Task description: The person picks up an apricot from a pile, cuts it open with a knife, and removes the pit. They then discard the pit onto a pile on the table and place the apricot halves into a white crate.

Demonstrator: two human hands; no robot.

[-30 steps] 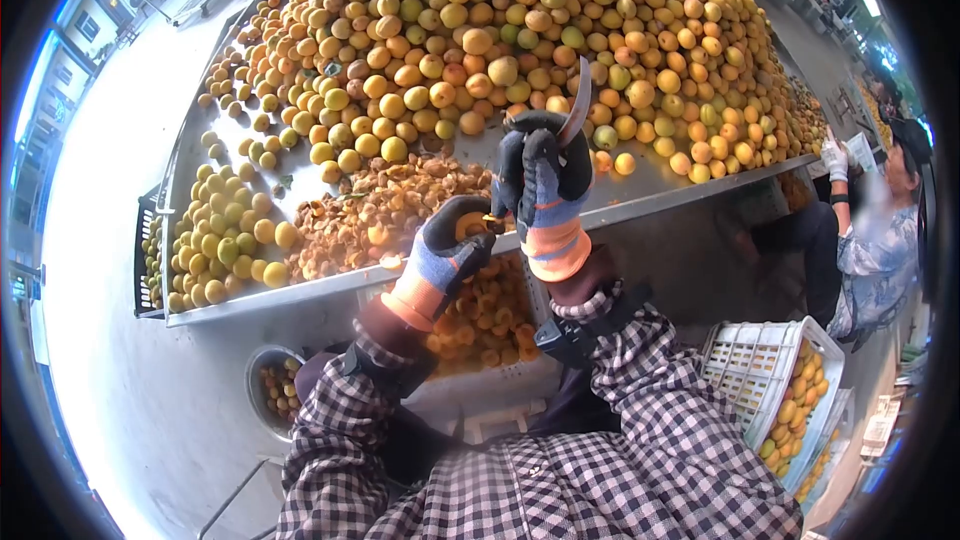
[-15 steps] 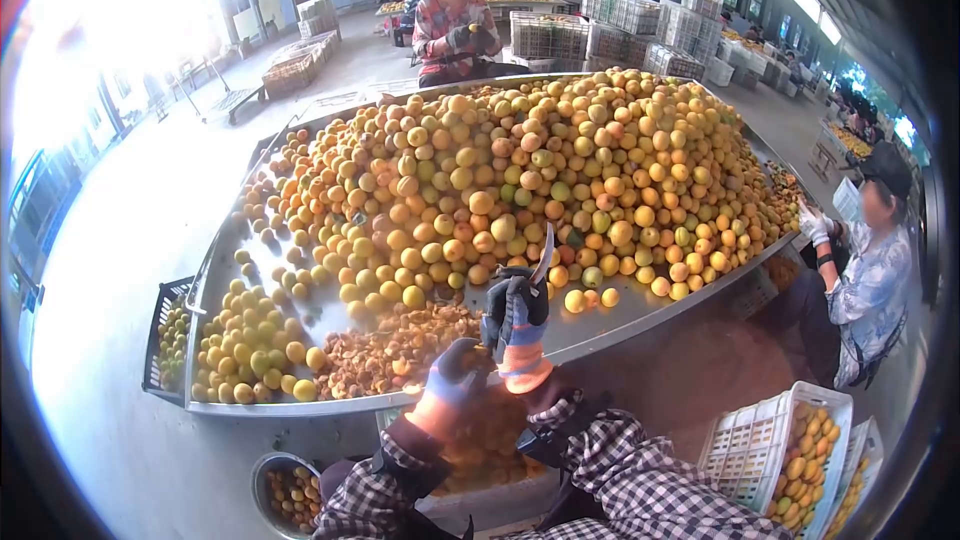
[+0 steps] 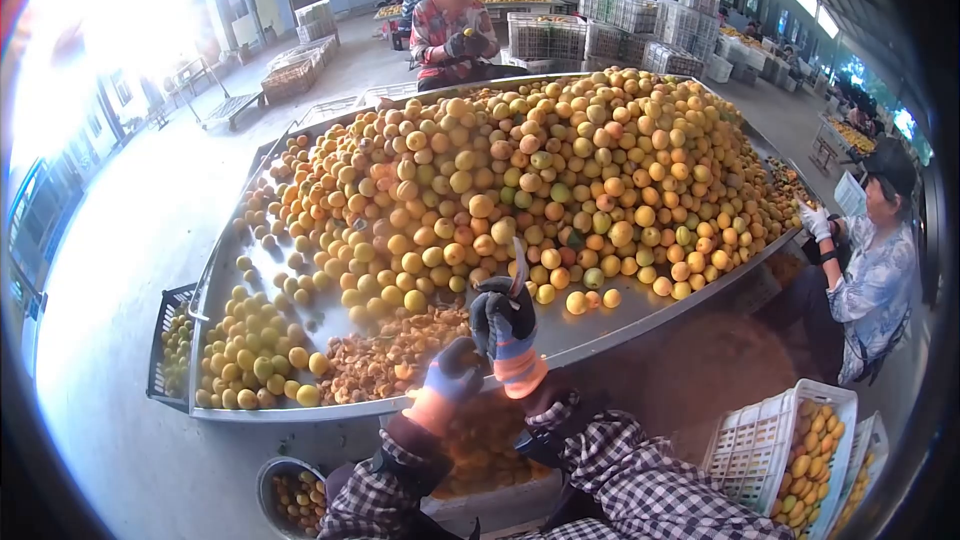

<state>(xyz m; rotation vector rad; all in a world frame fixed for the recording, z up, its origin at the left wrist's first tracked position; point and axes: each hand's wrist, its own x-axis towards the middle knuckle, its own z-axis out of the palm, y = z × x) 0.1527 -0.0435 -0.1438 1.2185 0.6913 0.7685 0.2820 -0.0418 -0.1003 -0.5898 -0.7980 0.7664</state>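
My right hand [image 3: 505, 325], in a dark-palmed glove with an orange cuff, is closed around a knife [image 3: 520, 266]. Its thin curved blade points up, and the handle is hidden in the glove. Close against it on the left is my left hand [image 3: 453, 372], gloved too, with curled fingers; whatever they hold is hidden. Both hands are above the near edge of a metal table [image 3: 600, 328]. Beyond them rises a big heap of yellow-orange apricots [image 3: 500, 180]. Left of my hands lies a pile of brownish, split fruit pieces [image 3: 375, 355].
Greenish-yellow apricots [image 3: 250, 350] lie at the table's left corner, beside a black crate [image 3: 160, 350]. A bucket [image 3: 290, 495] stands below left, white crates [image 3: 760, 450] below right. One co-worker [image 3: 455, 25] sits across the table, another [image 3: 865, 260] at the right.
My right hand and the knife have shifted a little left and down, with the blade turned more upright and leaning left. My left hand stays nearly in place.
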